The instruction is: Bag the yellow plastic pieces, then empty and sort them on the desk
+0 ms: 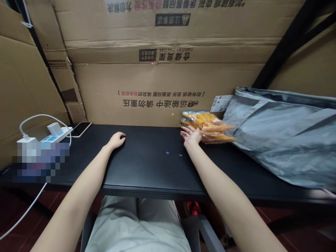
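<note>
On the black tabletop (147, 157), my left hand (117, 140) rests with its fingers curled in, and nothing shows in it. My right hand (193, 136) has its fingers stretched out and spread, pointing left. It lies against the near left side of a stack of clear plastic packets (210, 124). The packets hold orange, pointed things whose kind I cannot make out, and bright multicoloured strips show at their left ends. Directly right of the stack slumps a large grey bag (278, 136) with its top gaping.
Cardboard (157, 77) with printed text walls the back. At the left lie a phone (80, 129) and a white power strip (59, 136) with chargers and a white cable (39, 194). A blurred-out patch covers something near it. A black metal post (280, 52) slants at the right.
</note>
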Demonstrator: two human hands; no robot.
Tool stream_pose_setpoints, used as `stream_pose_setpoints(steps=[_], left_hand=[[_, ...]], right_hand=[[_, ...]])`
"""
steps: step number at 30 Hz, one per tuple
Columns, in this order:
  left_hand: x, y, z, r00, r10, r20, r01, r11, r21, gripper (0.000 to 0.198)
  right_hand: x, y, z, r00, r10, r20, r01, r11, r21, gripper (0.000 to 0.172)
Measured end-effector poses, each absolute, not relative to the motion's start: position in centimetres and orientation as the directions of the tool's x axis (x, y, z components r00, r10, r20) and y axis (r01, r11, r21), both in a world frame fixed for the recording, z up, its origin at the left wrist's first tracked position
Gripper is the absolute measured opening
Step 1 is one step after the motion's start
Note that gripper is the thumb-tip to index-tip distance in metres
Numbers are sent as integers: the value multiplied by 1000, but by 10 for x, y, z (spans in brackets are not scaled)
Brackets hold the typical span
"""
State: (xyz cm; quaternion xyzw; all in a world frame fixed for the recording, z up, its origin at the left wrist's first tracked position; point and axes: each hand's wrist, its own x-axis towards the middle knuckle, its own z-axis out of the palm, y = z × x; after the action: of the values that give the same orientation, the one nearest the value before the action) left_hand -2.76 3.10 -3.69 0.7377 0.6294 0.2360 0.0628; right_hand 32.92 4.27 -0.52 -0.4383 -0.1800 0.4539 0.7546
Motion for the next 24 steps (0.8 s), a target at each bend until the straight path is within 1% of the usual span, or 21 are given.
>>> stream_pose_setpoints(steps=[3,6,8,12,16,20,22,24], left_hand=[[-28,31,-37,103,957,271,901,-205,383,29],[-28,31,-37,111,956,270,903,-211,374,29],[-28,31,-37,115,956,269,902,-214,376,29],[-28,32,-37,112,957,266,895,-213,391,30],[-28,33,-38,107,955,277,894,-214,394,29],[-28,33,-38,108,955,278,898,-213,384,29],[-27,32,-38,116,954,275,900,-218,378,30],[-27,31,-37,122,955,271,901,-221,374,31]], right_hand=[[326,40,-2,497,864,-85,-531,225,-817,42],[322,39,6,519,854,-35,-534,292,-793,33],[322,41,11,535,845,-12,-532,326,-781,32],[333,50,18,553,833,-25,-534,331,-778,41],[348,60,22,546,833,-94,-557,276,-784,56],[358,62,29,535,828,-170,-603,234,-763,71],[361,62,31,553,810,-194,-605,231,-762,70],[363,62,31,595,776,-208,-576,232,-784,62]])
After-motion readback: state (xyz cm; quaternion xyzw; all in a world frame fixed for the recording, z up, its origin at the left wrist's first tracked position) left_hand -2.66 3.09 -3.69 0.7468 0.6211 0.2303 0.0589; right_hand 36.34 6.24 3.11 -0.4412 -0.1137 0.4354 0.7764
